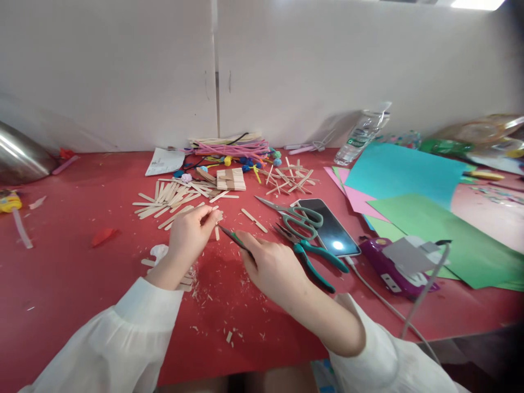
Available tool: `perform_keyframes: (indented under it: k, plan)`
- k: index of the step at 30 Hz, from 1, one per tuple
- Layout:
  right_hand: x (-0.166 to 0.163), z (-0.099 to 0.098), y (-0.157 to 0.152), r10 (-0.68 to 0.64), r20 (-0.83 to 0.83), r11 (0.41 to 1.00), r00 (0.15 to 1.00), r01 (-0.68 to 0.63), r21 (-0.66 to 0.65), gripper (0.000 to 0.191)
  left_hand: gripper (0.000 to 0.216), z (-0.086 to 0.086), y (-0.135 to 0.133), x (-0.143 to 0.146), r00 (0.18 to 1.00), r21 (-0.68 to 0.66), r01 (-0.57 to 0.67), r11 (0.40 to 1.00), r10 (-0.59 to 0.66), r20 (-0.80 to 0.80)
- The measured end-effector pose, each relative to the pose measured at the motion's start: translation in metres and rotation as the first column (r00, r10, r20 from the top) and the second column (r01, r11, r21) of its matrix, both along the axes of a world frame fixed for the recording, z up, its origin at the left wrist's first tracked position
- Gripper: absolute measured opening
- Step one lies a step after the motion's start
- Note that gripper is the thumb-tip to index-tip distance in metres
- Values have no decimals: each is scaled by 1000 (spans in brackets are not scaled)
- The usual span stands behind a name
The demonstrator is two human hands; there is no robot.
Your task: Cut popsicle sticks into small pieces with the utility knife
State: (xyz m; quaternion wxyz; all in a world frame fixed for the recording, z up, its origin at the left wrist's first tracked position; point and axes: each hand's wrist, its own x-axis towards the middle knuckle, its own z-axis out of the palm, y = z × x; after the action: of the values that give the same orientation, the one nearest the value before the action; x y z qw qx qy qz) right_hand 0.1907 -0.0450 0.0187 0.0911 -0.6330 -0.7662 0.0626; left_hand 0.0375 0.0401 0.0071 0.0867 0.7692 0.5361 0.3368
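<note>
My left hand [190,234] pinches a short wooden stick piece [217,218] just above the red table [73,262]. My right hand [272,267] is closed around a thin green-handled blade [231,236], its tip pointing up-left at the stick piece. Wood shavings [213,295] lie scattered on the table beneath and in front of both hands. A loose pile of flat wooden sticks [172,197] lies just beyond my left hand.
Green scissors [292,214], teal pliers [313,256] and a phone [327,226] lie right of my hands. A purple glue gun [395,265] with its cable, coloured paper sheets [409,185], a water bottle [358,139], pipe cleaners [235,148] and a metal bowl [20,155] sit around.
</note>
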Motion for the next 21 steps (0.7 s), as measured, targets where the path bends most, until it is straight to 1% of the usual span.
perform_keyframes:
  k: [4, 8, 13, 16, 19, 21]
  plan:
    - [3, -1, 0, 15, -20, 999, 1000, -15, 30, 36, 27, 2, 0, -1, 1000, -34, -10, 999, 10, 1]
    - [3, -2, 1, 25, -26, 999, 999, -24, 31, 38, 26, 2, 0, -2, 1000, -16, 3, 1000, -3, 2]
    - [1, -2, 3, -2, -41, 1000, 999, 1, -26, 38, 27, 1, 0, -2, 999, -1, 45, 999, -45, 20]
    - [2, -1, 4, -16, -124, 998, 992, 8, -68, 37, 28, 1, -1, -2, 998, 2, 60, 998, -60, 24]
    - [3, 0, 5, -30, -231, 995, 973, 7, -100, 33, 27, 1, -1, -3, 999, 5, 47, 999, -47, 21]
    - [4, 0, 6, -41, -270, 993, 962, 10, -115, 31, 28, 1, 0, -4, 999, 3, 37, 999, -37, 25]
